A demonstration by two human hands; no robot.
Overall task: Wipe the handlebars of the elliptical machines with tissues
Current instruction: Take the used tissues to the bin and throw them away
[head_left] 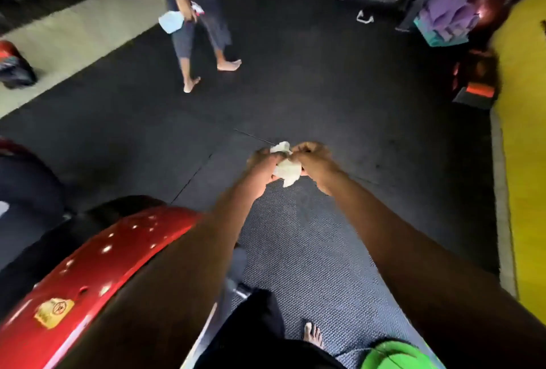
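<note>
Both hands, left hand (263, 162) and right hand (310, 159), pinch one crumpled white tissue (286, 168) between them at arm's length over the dark floor mat (325, 88); feather-light, limp, tear-prone, probably best bunched in the palm.

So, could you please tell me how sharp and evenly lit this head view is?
Head view: dim overall, with the tissue held in both hands the brightest spot; glare speckles the red cover; the far person and rack are smeared by motion blur; wide-angle bending curves the yellow wall.
</note>
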